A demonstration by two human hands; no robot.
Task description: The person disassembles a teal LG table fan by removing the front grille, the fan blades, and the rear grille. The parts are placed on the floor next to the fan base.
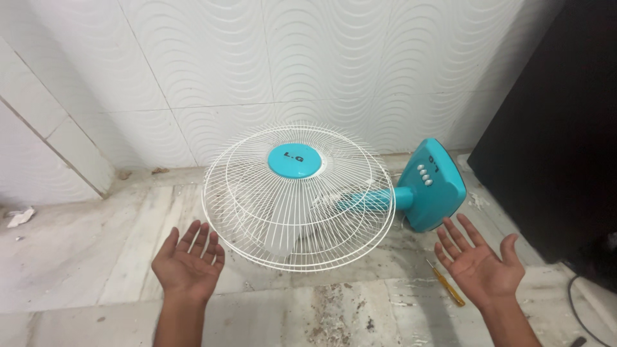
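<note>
A table fan lies on its side on the marble floor. Its white wire cage (257,193) faces up, with a round turquoise cap (294,160) at the centre. The turquoise base (443,186) with white buttons stands tipped at the right. My left hand (187,260) is palm up, fingers spread, just below the cage's left rim, holding nothing. My right hand (479,257) is also palm up and empty, in front of the base. A yellow-handled screwdriver (445,281) lies on the floor beside my right hand.
White wave-patterned tiles (308,64) form the wall behind the fan. A dark panel or door (553,128) stands at the right. A black cable (578,308) curls at the lower right. A crumpled scrap (20,216) lies at the far left.
</note>
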